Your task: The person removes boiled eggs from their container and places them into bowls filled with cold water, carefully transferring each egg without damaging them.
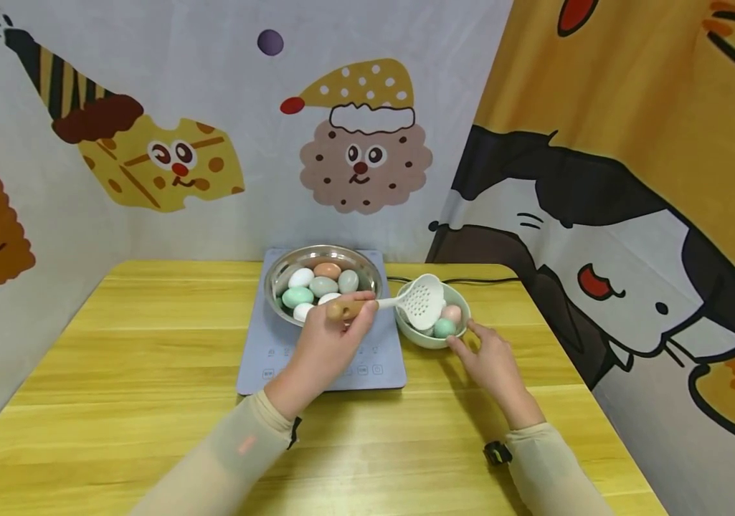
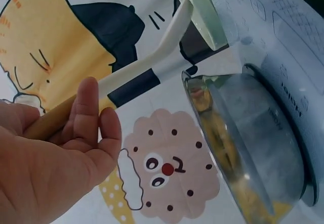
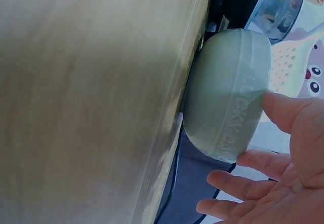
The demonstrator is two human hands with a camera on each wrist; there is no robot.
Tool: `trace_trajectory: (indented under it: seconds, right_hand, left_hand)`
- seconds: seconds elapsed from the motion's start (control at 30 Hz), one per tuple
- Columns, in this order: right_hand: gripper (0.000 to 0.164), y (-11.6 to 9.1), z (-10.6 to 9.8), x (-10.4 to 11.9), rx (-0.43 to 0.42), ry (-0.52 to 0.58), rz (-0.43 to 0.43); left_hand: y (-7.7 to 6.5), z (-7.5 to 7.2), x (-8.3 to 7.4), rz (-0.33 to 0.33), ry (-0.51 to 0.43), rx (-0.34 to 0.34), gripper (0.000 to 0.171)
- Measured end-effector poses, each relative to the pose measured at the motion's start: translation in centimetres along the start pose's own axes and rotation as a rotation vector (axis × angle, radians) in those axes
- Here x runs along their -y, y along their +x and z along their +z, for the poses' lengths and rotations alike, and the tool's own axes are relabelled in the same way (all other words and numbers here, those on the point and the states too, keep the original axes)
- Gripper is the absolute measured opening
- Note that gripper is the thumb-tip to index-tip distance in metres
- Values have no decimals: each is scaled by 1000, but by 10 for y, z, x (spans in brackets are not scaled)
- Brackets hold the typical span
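My left hand [image 1: 328,342] grips the wooden handle [image 1: 345,309] of a white slotted spoon [image 1: 424,304]. The spoon's perforated head hangs over a pale green bowl [image 1: 424,341], partly covering its inside. In that bowl a mint-green egg [image 1: 444,328] and a pinkish egg [image 1: 452,313] show. With thumb and index fingertips, my right hand [image 1: 488,358] touches the bowl's near right rim; in the right wrist view its other fingers [image 3: 228,186] spread away from it. Left of the bowl, a steel pan [image 1: 268,287] contains several white, green, grey and brown eggs [image 1: 324,287].
Beneath the steel pan lies a light blue induction cooktop [image 1: 251,369] with touch buttons on its near side. A black cable [image 1: 490,280] runs along the back of the wooden table [image 1: 148,373]. Behind hangs a cartoon-printed cloth [image 1: 212,72].
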State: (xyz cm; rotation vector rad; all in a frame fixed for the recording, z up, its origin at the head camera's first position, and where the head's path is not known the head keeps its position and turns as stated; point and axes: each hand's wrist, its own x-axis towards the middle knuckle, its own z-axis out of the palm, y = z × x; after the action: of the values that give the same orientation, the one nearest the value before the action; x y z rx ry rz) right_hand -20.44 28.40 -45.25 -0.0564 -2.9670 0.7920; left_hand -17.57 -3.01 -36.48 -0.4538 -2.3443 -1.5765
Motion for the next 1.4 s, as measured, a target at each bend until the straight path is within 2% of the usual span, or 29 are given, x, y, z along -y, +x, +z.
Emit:
trace_trajectory:
  seconds: [0.1, 0.17, 0.27, 0.33, 0.47, 0.57, 0.67, 0.77, 0.87, 1.03, 1.13, 1.2, 1.4]
  right_hand:
    - [75, 0, 0, 0, 5, 2, 5]
    - [75, 1, 0, 0, 8, 4, 6]
    - [76, 2, 0, 0, 18, 3, 5]
    - [77, 2, -1, 1, 24, 3, 6]
    - [76, 2, -5, 1, 23, -1, 6]
    - [73, 3, -8, 2, 16, -11, -4]
    - [72, 4, -9, 3, 16, -29, -14]
    - [72, 4, -8, 5, 16, -42, -16]
    - [72, 5, -5, 6, 15, -44, -17]
    - [74, 6, -2, 5, 24, -45, -4]
    - [75, 5, -1, 3, 26, -46, -4]
    - [75, 5, 0, 3, 20, -43, -11]
    - [74, 5, -2, 3, 7, -37, -24]
  left_hand:
    - [-3, -8, -1, 90, -20, -22, 26]
    - [-6, -18, 0, 184, -17, -53, 24]
    - [-11, -40, 3, 321, -12, -122, 20]
    - [-16, -58, 7, 365, -17, -166, 19]
    - [-27, -96, 12, 340, -20, -203, 20]
    - [-36, -122, 15, 300, 33, -196, 23]
    - [-43, -143, 20, 317, 83, -177, 28]
    - [-47, -155, 27, 396, 129, -160, 28]
    - [-47, -162, 31, 509, 201, -149, 20]
    - [-39, -157, 31, 761, 419, -158, 44]
    - [-38, -151, 31, 878, 513, -153, 43]
    - [-38, -148, 30, 909, 537, -144, 42]
    - [-39, -138, 27, 931, 556, -109, 40]
